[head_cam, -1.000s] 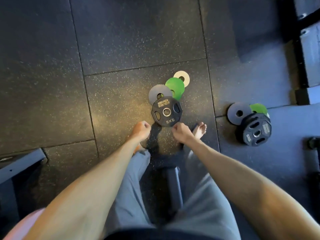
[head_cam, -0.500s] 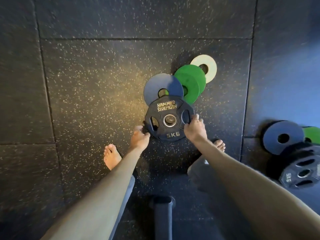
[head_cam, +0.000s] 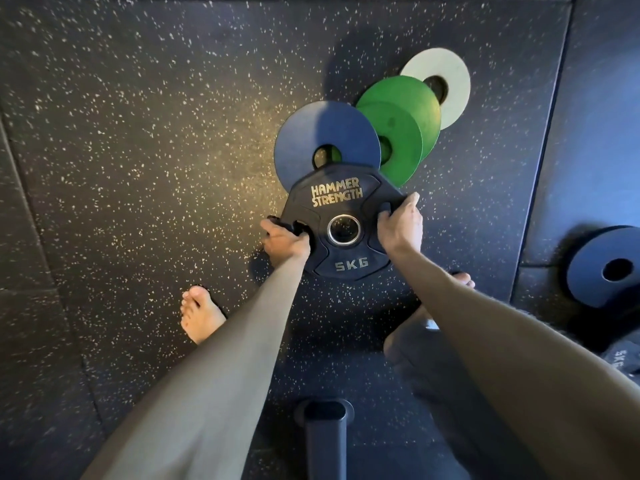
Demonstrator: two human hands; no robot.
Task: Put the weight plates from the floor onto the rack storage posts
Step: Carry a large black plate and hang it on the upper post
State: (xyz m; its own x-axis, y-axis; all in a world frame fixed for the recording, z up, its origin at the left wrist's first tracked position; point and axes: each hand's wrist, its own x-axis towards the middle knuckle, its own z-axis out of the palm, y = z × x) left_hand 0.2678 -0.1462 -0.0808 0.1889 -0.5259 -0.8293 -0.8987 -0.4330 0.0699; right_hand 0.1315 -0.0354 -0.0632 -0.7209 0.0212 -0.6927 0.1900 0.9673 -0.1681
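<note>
Clamped on black 5KG plate (head_cam: 341, 202) by left hand (head_cam: 285, 239) and right hand (head_cam: 400, 226) at opposite grip slots, overlapping near edge of blue plate (head_cam: 325, 129) on floor (head_cam: 138, 168); probably rigid, dense, grippy rubber, so best lifted by slots, level.

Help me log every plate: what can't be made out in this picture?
Head view:
- Rack storage posts: outside the frame.
- Dark blue rubber disc at right: cut by the frame edge.
- Left hand: fingertips hidden behind the black rubber 5KG plate.
- Green rubber discs: no weight markings legible.
</note>
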